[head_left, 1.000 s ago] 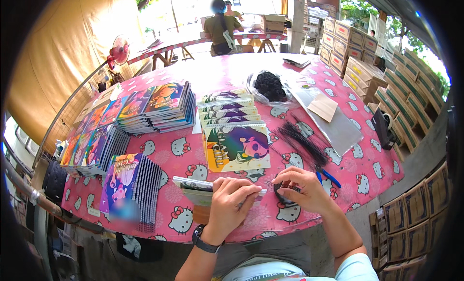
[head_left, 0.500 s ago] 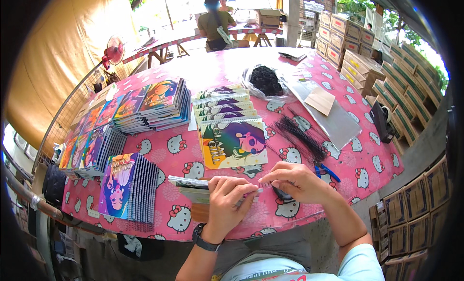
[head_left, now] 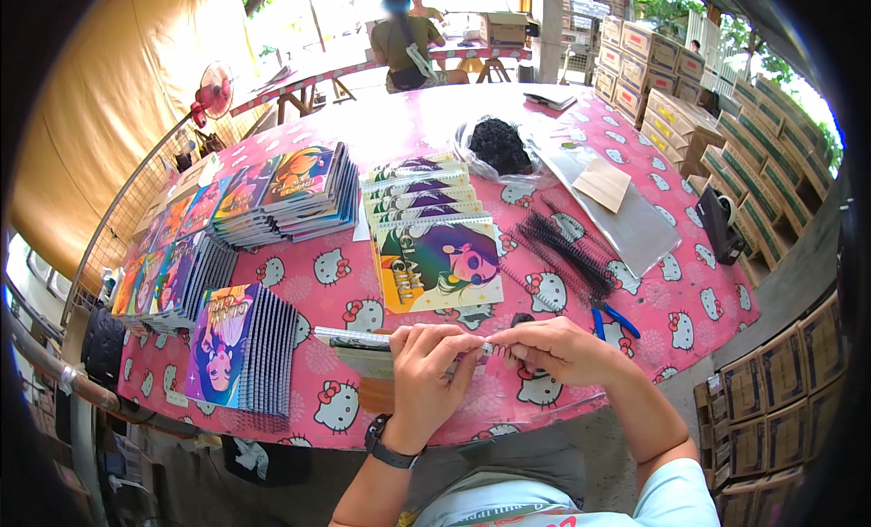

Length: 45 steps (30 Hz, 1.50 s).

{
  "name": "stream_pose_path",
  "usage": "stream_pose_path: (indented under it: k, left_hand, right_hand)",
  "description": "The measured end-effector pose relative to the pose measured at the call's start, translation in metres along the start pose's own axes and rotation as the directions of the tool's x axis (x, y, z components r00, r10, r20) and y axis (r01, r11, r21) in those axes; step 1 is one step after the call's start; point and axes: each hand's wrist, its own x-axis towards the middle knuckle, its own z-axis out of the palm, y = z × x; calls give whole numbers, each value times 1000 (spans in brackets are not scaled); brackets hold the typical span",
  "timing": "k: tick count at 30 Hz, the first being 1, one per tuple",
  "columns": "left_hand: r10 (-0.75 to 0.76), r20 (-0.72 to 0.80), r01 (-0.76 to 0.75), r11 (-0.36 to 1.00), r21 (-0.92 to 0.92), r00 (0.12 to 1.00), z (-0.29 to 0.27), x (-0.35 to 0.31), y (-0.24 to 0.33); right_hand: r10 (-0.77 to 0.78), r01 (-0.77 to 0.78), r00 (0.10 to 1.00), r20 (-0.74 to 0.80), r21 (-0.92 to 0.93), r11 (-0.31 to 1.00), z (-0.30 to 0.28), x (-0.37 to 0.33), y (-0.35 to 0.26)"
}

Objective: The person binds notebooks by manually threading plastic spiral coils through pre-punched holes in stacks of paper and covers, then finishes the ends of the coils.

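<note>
Left hand (head_left: 434, 356) clamped on spiral notebook (head_left: 356, 341), edge-on at near side of pink table (head_left: 345, 293). Right hand (head_left: 555, 348) just beside, pinching coil end (head_left: 499, 350). Beyond: blue-handled pliers (head_left: 621, 322), loose black coils (head_left: 573, 262), overlapping illustrated notebooks (head_left: 440, 266).

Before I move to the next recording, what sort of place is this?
Probably a small notebook-binding workshop: stacked spiral notebooks and a pile of loose black coils lie on the table, with cartons piled at the right.
</note>
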Motion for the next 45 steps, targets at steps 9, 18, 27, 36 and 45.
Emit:
stream_pose_path:
  k: [9,18,27,36,45]
  left_hand:
    - [31,192,-55,991,123,981,-7,-1,5]
    - [38,107,-49,993,109,994,1,-2,2]
    - [27,-44,-25,999,41,999,-2,-2,-3]
    - [59,40,-61,997,38,997,-1,-3,-13]
    - [90,127,-104,989,102,988,2,-6,-12]
  right_hand:
    - [524,-586,787,-325,-658,472,0,-27,55]
    - [127,-358,915,-382,-629,690,25,-50,89]
    - [145,-314,941,-305,-631,710,63,-48,80]
    - [99,16,961,-259,407,913,15,8,60]
    - [-8,146,985,-171,819,554,8,7,70]
